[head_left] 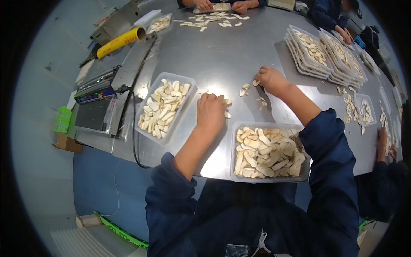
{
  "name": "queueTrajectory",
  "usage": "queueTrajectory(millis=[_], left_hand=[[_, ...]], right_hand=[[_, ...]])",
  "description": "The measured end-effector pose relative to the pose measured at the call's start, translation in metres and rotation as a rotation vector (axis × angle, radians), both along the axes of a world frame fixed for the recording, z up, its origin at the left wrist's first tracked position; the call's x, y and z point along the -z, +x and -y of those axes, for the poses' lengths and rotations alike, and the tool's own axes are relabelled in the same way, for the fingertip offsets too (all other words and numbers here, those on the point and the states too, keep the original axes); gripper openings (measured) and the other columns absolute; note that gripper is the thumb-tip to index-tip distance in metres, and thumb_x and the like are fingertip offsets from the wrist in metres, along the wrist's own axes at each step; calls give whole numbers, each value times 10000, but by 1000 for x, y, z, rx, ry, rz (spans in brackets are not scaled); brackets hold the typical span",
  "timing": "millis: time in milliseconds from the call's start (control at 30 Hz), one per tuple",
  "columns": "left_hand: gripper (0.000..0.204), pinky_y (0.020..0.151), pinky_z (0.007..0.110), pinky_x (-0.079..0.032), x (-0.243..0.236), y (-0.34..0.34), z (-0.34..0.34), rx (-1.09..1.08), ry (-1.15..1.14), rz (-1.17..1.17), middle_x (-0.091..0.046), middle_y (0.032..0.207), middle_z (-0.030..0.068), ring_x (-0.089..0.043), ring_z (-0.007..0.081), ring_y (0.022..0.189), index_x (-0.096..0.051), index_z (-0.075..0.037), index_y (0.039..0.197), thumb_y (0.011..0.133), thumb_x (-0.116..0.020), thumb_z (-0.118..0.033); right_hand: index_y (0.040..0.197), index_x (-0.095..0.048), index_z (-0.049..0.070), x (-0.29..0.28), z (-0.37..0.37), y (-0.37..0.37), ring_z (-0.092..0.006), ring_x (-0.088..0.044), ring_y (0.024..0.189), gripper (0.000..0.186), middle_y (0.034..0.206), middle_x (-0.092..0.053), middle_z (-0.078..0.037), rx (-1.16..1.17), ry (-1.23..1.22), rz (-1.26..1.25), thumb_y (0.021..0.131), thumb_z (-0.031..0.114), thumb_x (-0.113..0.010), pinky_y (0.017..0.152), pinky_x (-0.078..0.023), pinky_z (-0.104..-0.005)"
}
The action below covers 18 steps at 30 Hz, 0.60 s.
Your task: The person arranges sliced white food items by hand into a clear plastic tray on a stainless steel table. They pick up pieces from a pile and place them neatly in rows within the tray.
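My left hand (210, 112) is curled down on the metal table, with pale mushroom slices (227, 102) showing at its thumb side. Farther right, my right hand (272, 80) pinches a mushroom slice (256, 82) at the table top. Between the hands lie a few loose slices (244, 89). A clear plastic tray (191, 88) full of slices stands left of my left hand. Close to my body, at the table's near edge, a larger clear tub (233, 167) holds many more slices, below my right forearm.
Left stands a wrapping machine (96, 92) with a black cable (134, 145), beside a yellow tube (120, 43). Stacked filled trays (306, 66) stand far right. Co-workers' hands handle slices at the far edge (241, 6) and at the right (382, 141).
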<state>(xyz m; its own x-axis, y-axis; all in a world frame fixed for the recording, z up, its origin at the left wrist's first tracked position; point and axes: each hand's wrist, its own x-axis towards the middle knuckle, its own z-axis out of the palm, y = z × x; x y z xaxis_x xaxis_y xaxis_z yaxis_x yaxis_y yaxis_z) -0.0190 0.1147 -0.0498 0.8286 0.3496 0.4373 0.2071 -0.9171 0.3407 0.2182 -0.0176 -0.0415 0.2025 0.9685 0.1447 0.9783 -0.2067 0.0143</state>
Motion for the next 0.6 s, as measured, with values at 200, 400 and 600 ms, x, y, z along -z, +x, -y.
queueTrajectory(millis=[200, 400, 600], left_hand=[[72, 730, 408, -435, 7, 14, -8, -55, 93, -65, -620, 799, 152, -577, 310, 833, -652, -21, 708, 737, -614, -75], [152, 650, 419, -474, -11, -15, 7, -111, -227, 150, -635, 763, 169, -608, 347, 715, -659, -12, 824, 868, -592, -141], [132, 659, 369, -494, -20, -41, 40, -16, -541, 180, -662, 790, 165, -650, 310, 720, -633, -13, 968, 883, -554, -76]], right_hand=[[864, -643, 14, -15, 51, -16, -314, -588, 929, 218, 932, -630, -160, 346, -4, -354, 726, 172, -703, 790, -484, -389], [830, -664, -31, -43, 103, -58, -160, -571, 624, 168, 654, -609, -98, 405, 124, -901, 742, 111, -658, 604, -462, -310], [939, -688, 19, -56, 106, -170, -282, -641, 786, 210, 845, -671, -160, 80, -249, -997, 799, 174, -669, 738, -495, -335]])
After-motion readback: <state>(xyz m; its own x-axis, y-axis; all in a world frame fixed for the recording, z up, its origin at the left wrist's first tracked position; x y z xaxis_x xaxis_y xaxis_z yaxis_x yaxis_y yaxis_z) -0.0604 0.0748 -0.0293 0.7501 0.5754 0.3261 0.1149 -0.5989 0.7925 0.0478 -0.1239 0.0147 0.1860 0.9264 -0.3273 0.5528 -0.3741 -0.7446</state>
